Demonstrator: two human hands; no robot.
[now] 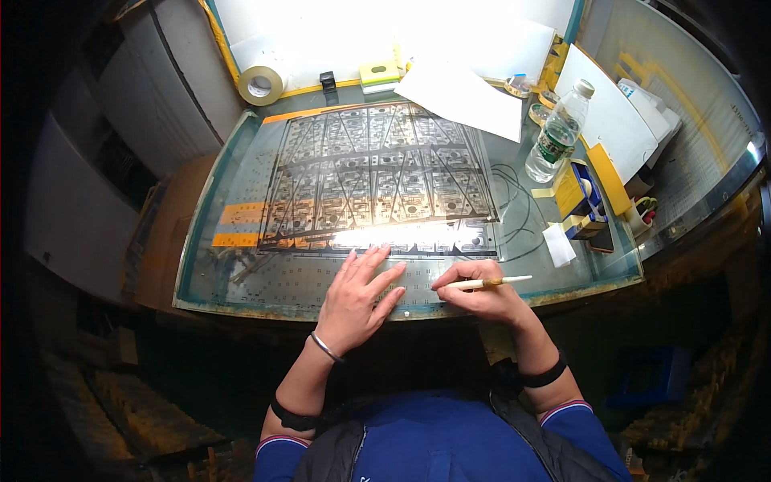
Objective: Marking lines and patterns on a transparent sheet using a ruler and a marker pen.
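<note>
Circuit-patterned film (377, 181) lies across the middle of the glass worktop (546, 281), its far right corner under a white paper sheet (466, 96). The left hand (357, 293) is spread wide, fingertips at the film's near edge. By the worktop's near edge, the right hand (479, 296) pinches a white pen-like tool (507, 280). A clear plastic bottle (556, 136) stands toward the right edge; a tape roll (262, 100) sits at the far left corner.

A slim white pen (516, 279) with a brownish band is held nearly level near the table (210, 277)'s front edge, a dark-patterned sheet (385, 165) lying flat beyond.
</note>
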